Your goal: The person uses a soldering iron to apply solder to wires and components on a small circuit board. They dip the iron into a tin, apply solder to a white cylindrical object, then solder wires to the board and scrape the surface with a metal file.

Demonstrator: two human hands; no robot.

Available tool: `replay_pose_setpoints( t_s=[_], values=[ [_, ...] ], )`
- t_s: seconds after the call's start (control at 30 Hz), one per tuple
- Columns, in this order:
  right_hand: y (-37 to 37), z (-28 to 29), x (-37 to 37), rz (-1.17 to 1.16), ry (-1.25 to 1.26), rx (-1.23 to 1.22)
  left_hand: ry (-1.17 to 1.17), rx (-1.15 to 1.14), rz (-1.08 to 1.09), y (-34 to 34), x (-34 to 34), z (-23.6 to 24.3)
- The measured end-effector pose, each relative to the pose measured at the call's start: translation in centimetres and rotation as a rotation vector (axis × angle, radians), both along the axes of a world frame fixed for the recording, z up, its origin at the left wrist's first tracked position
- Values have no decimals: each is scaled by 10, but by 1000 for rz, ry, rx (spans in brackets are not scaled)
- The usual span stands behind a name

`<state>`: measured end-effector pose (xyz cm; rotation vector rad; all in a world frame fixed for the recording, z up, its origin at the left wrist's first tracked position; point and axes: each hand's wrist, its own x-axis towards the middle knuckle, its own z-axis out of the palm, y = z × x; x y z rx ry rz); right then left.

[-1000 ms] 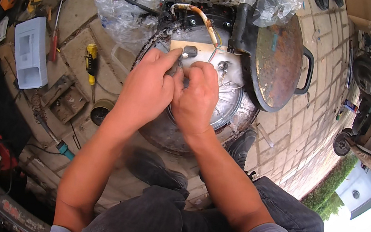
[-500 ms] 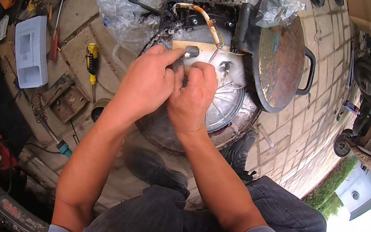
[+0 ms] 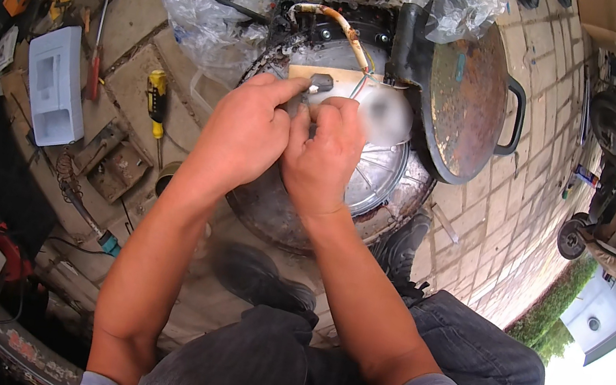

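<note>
1. Ground: paved brick (image 3: 501,218), worn, littered with tools.
2. A round metal motor housing (image 3: 376,180) sits centre, a rusty pan (image 3: 469,97) just beside it.
3. Left hand (image 3: 240,135) and right hand (image 3: 324,158) are pressed together on the housing's top; whether they pinch anything cannot be told.
4. A yellow-handled screwdriver (image 3: 156,96) and a white plastic box (image 3: 55,86) lie left.
5. Crumpled clear plastic (image 3: 216,11) lies behind.

Shiny ribbed metal hub (image 3: 377,176) — rusty matt pan lid (image 3: 465,96), crinkled clear plastic (image 3: 215,19).
</note>
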<state>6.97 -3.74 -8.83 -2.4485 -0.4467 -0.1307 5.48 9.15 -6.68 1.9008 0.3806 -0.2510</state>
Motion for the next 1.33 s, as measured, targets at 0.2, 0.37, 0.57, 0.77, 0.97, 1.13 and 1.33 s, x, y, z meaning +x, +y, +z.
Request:
replay_pose_setpoints(
  t_s=[0.2,0.37,0.57,0.77,0.97,1.13,1.33],
  values=[
    [5,-2,-2,-48,-12,-1,-11,-3,-1,-1,1,-2],
    [-1,0,6,37,31,26,-7,4,5,1,-1,-3],
    [8,4,5,-37,50,-52,3,-47,22,1,2,-4],
    [-2,14,7,-29,140,-57,58,-30,-14,-1,2,7],
    [-13,68,3,20,337,81,47,-54,122,-5,-8,10],
    [-43,102,1,103,421,163,117,-615,545,-31,-31,50],
    [-42,99,32,606,37,-304,-195,-1458,696,6,-56,106]
  ],
)
